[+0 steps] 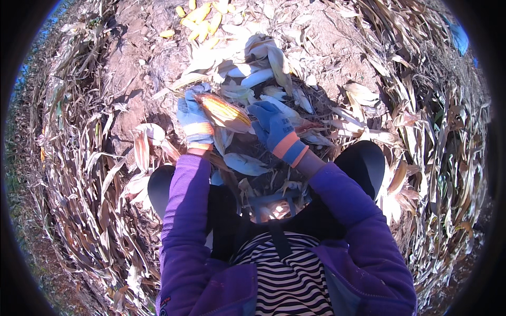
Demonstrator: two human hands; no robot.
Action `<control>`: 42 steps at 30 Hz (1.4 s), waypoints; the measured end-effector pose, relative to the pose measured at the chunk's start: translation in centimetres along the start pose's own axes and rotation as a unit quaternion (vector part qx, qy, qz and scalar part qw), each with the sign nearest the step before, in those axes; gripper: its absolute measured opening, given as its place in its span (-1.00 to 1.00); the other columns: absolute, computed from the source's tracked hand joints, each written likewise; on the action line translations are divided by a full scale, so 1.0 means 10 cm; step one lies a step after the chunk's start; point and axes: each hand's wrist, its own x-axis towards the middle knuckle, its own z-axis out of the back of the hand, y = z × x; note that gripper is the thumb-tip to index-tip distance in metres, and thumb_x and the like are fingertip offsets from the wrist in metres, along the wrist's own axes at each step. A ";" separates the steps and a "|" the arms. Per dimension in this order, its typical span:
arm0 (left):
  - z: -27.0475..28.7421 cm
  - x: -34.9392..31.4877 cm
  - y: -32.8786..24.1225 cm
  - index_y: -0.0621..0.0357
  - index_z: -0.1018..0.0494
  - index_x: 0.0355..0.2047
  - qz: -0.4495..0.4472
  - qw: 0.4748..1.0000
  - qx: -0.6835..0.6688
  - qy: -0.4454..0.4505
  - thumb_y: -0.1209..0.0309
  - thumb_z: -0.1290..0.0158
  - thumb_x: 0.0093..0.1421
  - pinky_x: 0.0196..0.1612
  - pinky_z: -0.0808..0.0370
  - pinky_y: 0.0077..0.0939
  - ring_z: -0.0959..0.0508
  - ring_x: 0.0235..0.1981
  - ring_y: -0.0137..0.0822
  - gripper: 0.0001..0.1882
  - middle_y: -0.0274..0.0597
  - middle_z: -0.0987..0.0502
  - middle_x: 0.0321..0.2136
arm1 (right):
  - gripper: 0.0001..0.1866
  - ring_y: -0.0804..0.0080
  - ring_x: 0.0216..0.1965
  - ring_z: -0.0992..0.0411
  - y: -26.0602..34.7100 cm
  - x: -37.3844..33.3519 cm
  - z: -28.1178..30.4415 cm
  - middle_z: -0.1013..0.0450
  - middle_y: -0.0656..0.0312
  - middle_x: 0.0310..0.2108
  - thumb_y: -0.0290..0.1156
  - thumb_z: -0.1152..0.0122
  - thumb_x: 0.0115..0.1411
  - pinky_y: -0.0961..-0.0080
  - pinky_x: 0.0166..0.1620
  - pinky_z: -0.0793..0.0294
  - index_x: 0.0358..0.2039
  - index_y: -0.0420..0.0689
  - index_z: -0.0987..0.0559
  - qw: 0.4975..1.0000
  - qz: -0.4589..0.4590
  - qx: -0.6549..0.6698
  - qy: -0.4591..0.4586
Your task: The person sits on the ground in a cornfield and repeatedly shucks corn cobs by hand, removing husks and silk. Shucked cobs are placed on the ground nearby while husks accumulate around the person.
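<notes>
An ear of corn (225, 111) lies slantwise between my two gloved hands, its yellow kernels showing where the dry husk is parted. My left hand (193, 111), in a grey-blue glove with an orange cuff, is closed around its upper left end. At the lower right end, my right hand (270, 122) in a matching glove has its fingers curled against the husk. What the right fingertips pinch is partly hidden. Just beyond, pale loose husks (258, 77) are heaped on the ground, and another husk (245, 164) lies below the ear.
Several bare yellow cobs (199, 22) lie in a pile at the far side. Dry corn stalks are banked along the left (79, 174) and the right (443, 158). My bent knees (363, 163) flank the work spot, with husks scattered beside them on brown soil (137, 58).
</notes>
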 end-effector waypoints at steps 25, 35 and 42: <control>-0.04 -0.18 0.40 0.27 -0.37 -0.15 0.272 0.855 -0.386 0.214 0.23 0.16 0.29 0.04 -0.36 -0.22 -0.46 -0.12 -0.14 -0.66 -0.06 -0.48 -0.19 | -0.51 0.31 -0.20 -0.47 -0.24 -0.19 -0.38 -0.47 0.03 -0.20 -0.25 -0.21 0.06 0.44 -0.15 -0.43 -0.05 -0.26 -0.39 0.935 -0.245 0.255 0.021; -0.09 -0.38 0.39 0.15 -0.36 -0.11 0.338 0.914 -0.192 0.114 0.14 0.23 0.31 -0.43 -0.47 -0.55 -0.47 -0.42 -0.36 -0.63 -0.26 -0.46 -0.27 | -0.48 0.46 -0.22 -0.47 -0.26 -0.14 -0.41 -0.50 0.17 -0.20 -0.26 -0.37 -0.05 0.53 -0.16 -0.47 -0.09 -0.19 -0.43 0.897 -0.315 0.308 -0.042; -0.24 -0.44 0.52 0.20 -0.37 -0.14 0.341 0.911 -0.225 0.046 0.09 0.29 0.33 -0.25 -0.44 -0.50 -0.46 -0.27 -0.35 -0.56 -0.23 -0.49 -0.30 | -0.45 0.47 -0.25 -0.48 -0.41 -0.21 -0.40 -0.51 0.17 -0.23 -0.24 -0.38 -0.09 0.54 -0.19 -0.47 -0.09 -0.20 -0.46 0.893 -0.343 0.282 -0.080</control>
